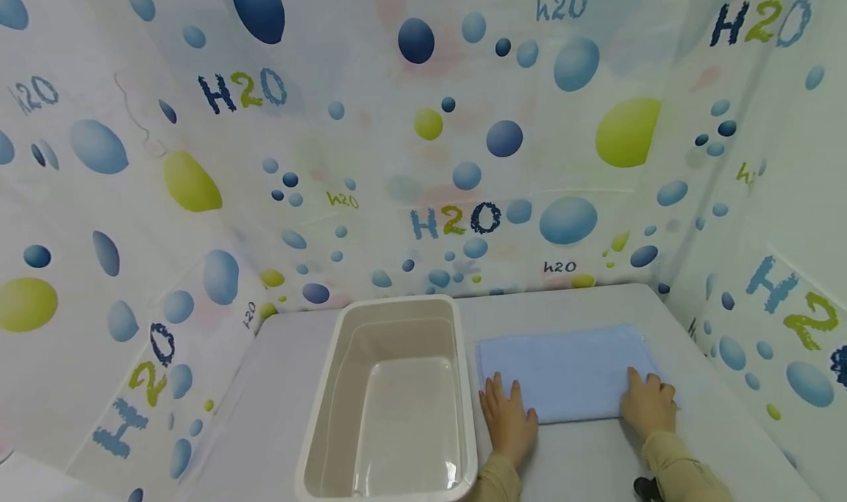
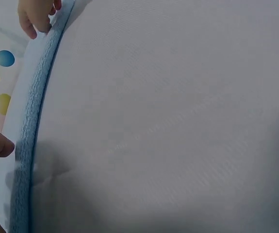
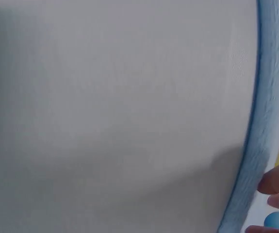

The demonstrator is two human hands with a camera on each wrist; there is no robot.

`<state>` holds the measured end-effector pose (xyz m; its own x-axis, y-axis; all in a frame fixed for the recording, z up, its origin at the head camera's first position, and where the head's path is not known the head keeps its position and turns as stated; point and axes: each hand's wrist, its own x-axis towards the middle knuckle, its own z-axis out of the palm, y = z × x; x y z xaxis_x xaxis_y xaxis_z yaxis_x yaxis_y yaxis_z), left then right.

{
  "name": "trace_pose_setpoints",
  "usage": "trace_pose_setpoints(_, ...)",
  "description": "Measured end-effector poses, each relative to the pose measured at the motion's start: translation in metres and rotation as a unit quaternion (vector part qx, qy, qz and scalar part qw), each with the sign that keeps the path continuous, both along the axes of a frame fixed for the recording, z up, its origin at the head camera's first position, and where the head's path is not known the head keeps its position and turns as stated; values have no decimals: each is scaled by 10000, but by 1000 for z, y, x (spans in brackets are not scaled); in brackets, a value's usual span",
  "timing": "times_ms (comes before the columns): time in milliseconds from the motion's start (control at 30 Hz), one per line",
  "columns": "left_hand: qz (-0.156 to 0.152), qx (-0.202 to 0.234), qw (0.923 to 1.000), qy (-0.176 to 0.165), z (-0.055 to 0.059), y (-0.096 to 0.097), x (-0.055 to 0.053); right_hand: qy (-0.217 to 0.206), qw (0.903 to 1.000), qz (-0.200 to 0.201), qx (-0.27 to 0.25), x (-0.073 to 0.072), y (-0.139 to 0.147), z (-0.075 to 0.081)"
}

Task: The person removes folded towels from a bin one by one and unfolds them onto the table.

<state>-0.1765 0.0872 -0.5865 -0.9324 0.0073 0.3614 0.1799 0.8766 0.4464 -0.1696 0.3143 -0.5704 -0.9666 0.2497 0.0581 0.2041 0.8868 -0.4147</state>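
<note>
Left hand (image 1: 512,425) palm down, fingers spread, right hand (image 1: 650,408) well apart, fingers apparently slightly bent, sleeved forearms (image 1: 684,469) extended forward.

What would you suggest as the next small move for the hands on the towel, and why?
Perhaps the left hand and right hand should pinch up the towel by its near edge: it lies flat, with both hands resting near its near corners.

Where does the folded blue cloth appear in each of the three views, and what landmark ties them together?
Head: the blue cloth lies lower right, just right of the beige tub.
Left wrist: the blue cloth is a slanting band along the left side.
Right wrist: the blue cloth runs down the right side.
Shared landmark: the spotted wall covering.
</note>
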Motion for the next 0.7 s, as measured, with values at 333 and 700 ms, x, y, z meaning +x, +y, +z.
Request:
trace_pose_setpoints(333,-303,-1361,9897,-310,-4,3,-10,-726,9969,276,-145,5,-48,10)
trace_pose_setpoints(700,-370,-1686,9811,-879,-4,-6,-3,-1263,9912,348,-208,-2,-56,10)
